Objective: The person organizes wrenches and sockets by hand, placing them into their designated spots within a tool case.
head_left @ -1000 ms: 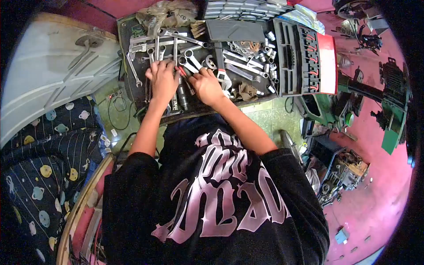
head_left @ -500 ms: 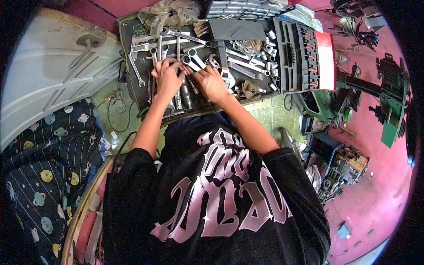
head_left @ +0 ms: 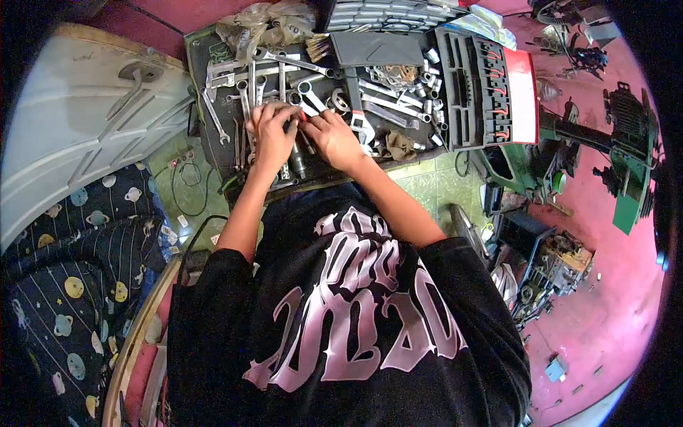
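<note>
My left hand (head_left: pixel 270 140) is over the tool-covered table, its fingers curled in a pinch. Close beside it, my right hand (head_left: pixel 333 144) is also closed, fingertips pointing inward. A small red piece (head_left: pixel 304 116) shows between the two sets of fingertips; its kind is too small to tell. Just beyond the hands lie a combination wrench (head_left: pixel 306 88) and a round metal ring (head_left: pixel 340 102). Below the fingers, a dark metal cylinder (head_left: pixel 299 165) lies partly covered. To the right of my right hand rests an adjustable wrench (head_left: pixel 362 128).
Several combination wrenches (head_left: pixel 215 117) and sockets (head_left: pixel 435 92) cover the table. A dark plastic case (head_left: pixel 380 50), a brown rag (head_left: pixel 400 145) and a clear plastic bag (head_left: pixel 263 28) lie there too. A red-edged tool tray (head_left: pixel 523 96) stands right, a pale door (head_left: pixel 92 107) left.
My left hand has shifted slightly down, and its fingers have moved a little right around the red piece. My right hand stays almost in place; the view has moved slightly.
</note>
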Demonstrator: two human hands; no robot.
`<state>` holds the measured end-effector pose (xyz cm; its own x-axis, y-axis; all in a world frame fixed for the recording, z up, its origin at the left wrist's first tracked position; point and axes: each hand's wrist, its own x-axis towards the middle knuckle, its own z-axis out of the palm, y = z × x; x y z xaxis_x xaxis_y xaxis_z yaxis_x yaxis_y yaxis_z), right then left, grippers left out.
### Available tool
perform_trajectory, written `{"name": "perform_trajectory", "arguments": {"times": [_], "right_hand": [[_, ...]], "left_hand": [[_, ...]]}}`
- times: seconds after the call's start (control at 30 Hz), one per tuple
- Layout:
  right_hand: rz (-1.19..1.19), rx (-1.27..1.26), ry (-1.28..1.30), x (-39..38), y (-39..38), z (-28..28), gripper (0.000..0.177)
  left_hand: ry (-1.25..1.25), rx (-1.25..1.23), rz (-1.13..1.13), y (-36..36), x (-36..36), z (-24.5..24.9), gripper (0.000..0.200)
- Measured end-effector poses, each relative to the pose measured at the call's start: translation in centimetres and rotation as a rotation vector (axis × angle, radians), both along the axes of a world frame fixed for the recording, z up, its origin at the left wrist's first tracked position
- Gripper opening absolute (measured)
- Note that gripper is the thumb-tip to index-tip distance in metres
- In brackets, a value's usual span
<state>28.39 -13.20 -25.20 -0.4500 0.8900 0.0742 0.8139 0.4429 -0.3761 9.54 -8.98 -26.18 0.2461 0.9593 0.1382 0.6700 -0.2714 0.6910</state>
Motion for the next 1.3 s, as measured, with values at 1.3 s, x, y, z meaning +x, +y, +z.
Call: {"name": "perform_trajectory", "arguments": {"times": [1.3], "right_hand": [[-0.771, 0.304, 0.138, 31.0, -5.6, 3.7, 0.035]], "left_hand": [[0.036, 0.058, -0.477, -1.3, 34.3, 5.3, 0.024]]}}
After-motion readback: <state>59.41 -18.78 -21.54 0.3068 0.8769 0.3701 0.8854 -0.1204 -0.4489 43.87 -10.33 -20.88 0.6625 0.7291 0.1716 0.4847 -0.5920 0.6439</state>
